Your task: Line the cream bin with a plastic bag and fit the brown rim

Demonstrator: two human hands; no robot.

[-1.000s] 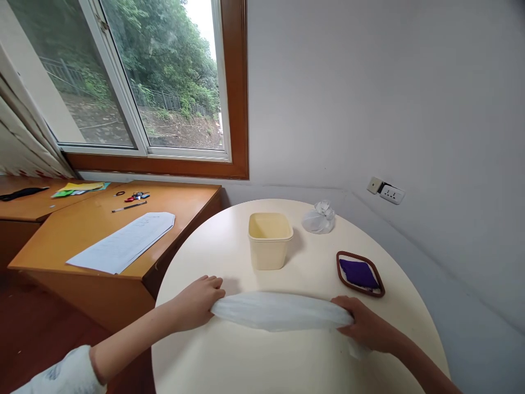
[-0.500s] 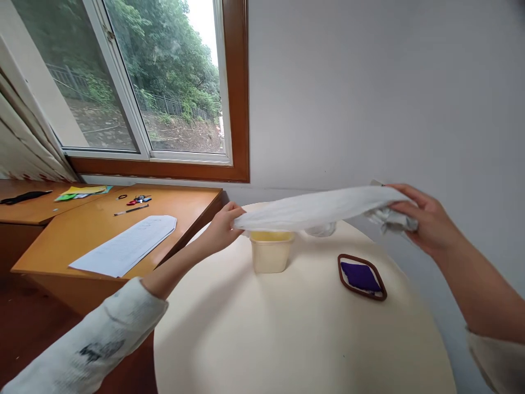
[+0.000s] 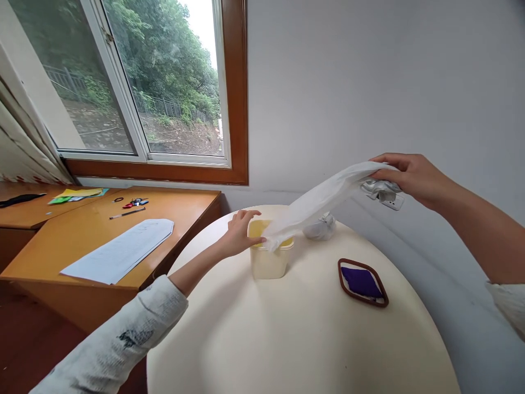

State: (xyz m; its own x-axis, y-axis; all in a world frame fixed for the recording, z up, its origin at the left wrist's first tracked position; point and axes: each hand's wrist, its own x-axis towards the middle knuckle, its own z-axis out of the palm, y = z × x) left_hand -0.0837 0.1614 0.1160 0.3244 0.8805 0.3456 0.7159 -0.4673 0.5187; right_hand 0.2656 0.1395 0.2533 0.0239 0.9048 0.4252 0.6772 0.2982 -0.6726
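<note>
A thin white plastic bag (image 3: 320, 203) slants from upper right down to the small cream bin (image 3: 268, 265) on the round table. My right hand (image 3: 404, 174) grips its upper end, where part of the bag is bunched below the fingers. The bag's lower end hangs over the bin's mouth and covers part of its yellow inside. At the bin's left rim, my left hand (image 3: 243, 234) is open, thumb and fingers apart, with the thumb close to the bag's lower end. Whether that thumb touches the bag, I cannot tell.
Behind the bin lies a crumpled white plastic bundle (image 3: 320, 227). A brown rounded frame (image 3: 383, 284) surrounds a folded purple cloth (image 3: 361, 282) on the cream table (image 3: 303, 339). Papers (image 3: 123, 249), a pen (image 3: 127, 213) and keys (image 3: 136, 203) lie on the wooden desk.
My left hand has let go of the bag's left end and moved to the bin's rim. My right hand has risen, so the bag now slopes down toward the bin.
</note>
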